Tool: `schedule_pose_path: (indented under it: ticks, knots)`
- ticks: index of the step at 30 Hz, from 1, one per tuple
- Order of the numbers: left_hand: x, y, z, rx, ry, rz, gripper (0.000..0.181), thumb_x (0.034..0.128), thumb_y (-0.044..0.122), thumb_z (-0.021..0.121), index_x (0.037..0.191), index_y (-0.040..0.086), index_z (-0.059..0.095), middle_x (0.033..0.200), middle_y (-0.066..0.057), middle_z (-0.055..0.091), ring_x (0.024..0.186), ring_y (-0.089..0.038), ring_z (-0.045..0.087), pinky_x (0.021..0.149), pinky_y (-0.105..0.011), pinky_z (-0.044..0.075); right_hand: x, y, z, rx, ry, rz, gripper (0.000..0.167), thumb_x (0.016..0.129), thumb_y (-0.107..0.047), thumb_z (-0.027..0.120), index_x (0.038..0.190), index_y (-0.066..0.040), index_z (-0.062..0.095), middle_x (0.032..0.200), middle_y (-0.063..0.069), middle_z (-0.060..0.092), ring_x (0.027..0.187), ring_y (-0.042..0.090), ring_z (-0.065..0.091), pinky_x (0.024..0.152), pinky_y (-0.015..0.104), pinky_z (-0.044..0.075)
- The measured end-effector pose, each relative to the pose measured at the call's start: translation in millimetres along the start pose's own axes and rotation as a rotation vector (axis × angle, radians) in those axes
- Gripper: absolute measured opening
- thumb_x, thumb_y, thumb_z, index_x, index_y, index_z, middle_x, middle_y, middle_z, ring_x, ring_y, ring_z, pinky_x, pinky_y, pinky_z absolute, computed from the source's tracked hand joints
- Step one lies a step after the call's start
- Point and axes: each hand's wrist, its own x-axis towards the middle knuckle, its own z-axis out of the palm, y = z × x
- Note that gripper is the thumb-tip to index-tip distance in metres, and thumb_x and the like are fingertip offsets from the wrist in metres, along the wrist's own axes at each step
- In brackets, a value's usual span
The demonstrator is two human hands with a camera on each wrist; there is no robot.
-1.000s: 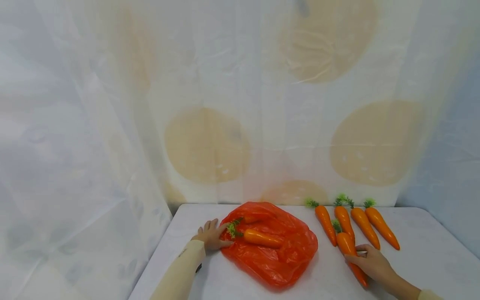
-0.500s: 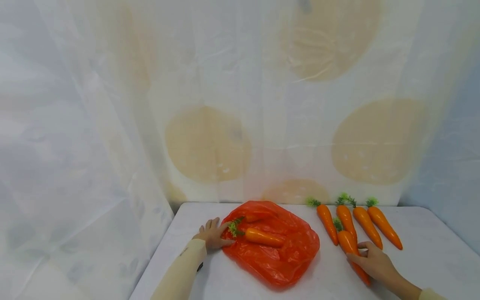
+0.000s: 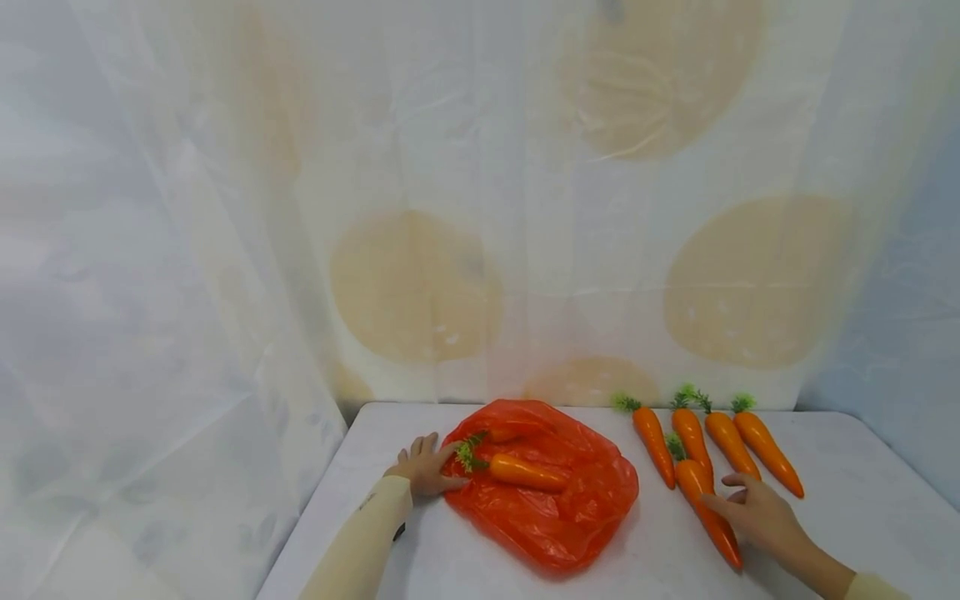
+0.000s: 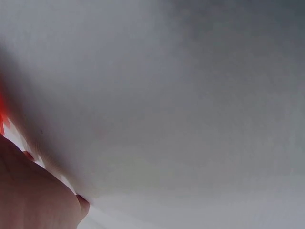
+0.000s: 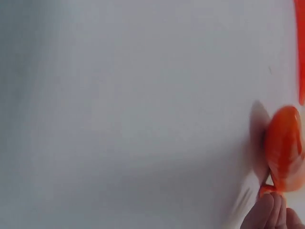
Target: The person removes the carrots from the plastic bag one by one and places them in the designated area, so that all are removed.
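Observation:
On the left of the white table (image 3: 847, 467), a red plastic bag (image 3: 540, 525) lies flat with an orange carrot (image 3: 527, 473) on it. Another carrot, partly hidden, shows behind that one near the bag's upper left. My left hand (image 3: 424, 469) rests at the bag's left edge, fingers spread and thumb over the plastic. To the right, my right hand (image 3: 763, 517) is beside the nearest loose carrot (image 3: 722, 536), its fingers loosely bent and its thumb tip close to the carrot's side. Whether the thumb touches it, I cannot tell.
Several more carrots with green tops, such as the rightmost carrot (image 3: 768, 452), lie side by side behind my right hand. A pale curtain (image 3: 570, 292) with tan circles hangs behind the table's back edge.
My right hand's fingers have loosened from the nearest loose carrot and shifted slightly right. That carrot stays on the table. My left hand keeps its place by the bag.

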Motion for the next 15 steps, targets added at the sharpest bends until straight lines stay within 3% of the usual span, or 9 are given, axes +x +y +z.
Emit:
schedule_pose_path:
  ticks: [8, 15]
  knots:
    - [-1.3, 0.6, 2.1, 0.006, 0.022, 0.014, 0.083, 0.0786, 0.068, 0.067, 0.149, 0.033, 0.042, 0.160, -0.014, 0.026, 0.145, -0.042, 0.023, 0.115, -0.067, 0.021, 8.4, -3.4, -11.0, 0.012, 0.069, -0.090, 0.093, 0.084, -0.062, 0.068, 0.130, 0.015, 0.045, 0.096, 0.021, 0.064, 0.072, 0.019, 0.055, 0.060, 0.030, 0.051]
    - [-3.5, 1.2, 1.9, 0.002, 0.035, 0.005, 0.081, 0.0787, 0.067, 0.068, 0.149, 0.033, 0.043, 0.160, -0.014, 0.026, 0.144, -0.042, 0.023, 0.114, -0.068, 0.022, 20.8, -9.7, -16.1, 0.003, 0.142, -0.148, 0.083, 0.087, -0.052, 0.070, 0.130, 0.015, 0.047, 0.098, 0.024, 0.064, 0.073, 0.021, 0.056, 0.060, 0.030, 0.051]
